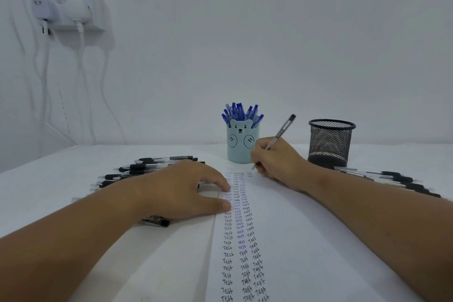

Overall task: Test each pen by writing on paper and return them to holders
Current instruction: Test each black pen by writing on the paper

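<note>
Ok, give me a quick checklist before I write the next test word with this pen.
1. Pen gripped by right hand: ok.
2. Tip on the paper: cannot tell, it sits just at the top edge.
3. Left hand steadying the paper's left edge: ok.
4. Free space right of the written columns: ok.
5. Black mesh holder has room: ok, looks empty.
6. Blue bear holder upright: ok.

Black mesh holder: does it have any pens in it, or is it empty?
Apparently empty: the black mesh holder shows no pens above its rim or through its mesh, though its floor is hidden.
</note>
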Demonstrator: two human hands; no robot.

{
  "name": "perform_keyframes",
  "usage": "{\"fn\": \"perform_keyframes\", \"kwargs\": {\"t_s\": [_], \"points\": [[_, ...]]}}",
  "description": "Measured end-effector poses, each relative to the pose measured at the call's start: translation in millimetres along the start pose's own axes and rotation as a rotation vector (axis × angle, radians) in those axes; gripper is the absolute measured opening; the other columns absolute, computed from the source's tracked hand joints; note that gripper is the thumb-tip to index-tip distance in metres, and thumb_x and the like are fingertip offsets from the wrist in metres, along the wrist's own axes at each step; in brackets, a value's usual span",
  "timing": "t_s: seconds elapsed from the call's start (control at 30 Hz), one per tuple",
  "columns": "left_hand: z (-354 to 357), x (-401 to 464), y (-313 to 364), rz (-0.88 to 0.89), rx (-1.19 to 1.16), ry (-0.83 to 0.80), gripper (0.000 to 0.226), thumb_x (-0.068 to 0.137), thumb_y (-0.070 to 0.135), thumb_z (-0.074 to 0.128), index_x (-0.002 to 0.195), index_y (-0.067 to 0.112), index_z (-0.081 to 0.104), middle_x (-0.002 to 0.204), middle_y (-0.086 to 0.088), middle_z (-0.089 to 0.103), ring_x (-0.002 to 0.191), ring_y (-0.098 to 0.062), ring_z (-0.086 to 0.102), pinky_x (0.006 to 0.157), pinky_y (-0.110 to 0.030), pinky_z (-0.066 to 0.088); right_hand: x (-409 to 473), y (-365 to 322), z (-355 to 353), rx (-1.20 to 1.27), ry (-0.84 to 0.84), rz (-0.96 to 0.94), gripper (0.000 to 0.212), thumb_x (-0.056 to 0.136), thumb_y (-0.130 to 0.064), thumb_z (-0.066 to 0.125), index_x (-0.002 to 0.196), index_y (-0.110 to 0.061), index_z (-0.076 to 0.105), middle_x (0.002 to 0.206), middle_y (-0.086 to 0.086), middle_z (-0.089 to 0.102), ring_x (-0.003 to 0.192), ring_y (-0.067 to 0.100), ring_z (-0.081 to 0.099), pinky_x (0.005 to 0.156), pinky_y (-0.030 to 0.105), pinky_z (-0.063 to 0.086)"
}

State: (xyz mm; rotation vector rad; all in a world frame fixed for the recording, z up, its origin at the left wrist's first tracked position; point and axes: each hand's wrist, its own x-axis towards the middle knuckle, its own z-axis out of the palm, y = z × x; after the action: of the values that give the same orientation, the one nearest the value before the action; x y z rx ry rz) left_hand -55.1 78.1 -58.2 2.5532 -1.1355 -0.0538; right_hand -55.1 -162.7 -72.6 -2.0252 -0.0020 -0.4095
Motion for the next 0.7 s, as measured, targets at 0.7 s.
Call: {"fn": "perform_keyframes", "kwargs": {"t_s": [0.7], "points": [[0.0, -0.2, -3.1, -0.001, -0.02, 0.007, 0.044, 0.08, 0.064, 0.07, 0.12, 0.046, 0.067, 0.13, 0.035, 0.057, 0.124, 0.017, 0.046, 0.113, -0.019, 0.034, -15.3, -7.4, 2.2, -0.326, 0.131, -0.547, 0.034, 0.104, -0.047, 0.032, 0.096, -0.016, 0.044, 0.058, -0.01, 0.045, 0.052, 0.01, 0.039, 0.052, 0.032, 0.03]]}}
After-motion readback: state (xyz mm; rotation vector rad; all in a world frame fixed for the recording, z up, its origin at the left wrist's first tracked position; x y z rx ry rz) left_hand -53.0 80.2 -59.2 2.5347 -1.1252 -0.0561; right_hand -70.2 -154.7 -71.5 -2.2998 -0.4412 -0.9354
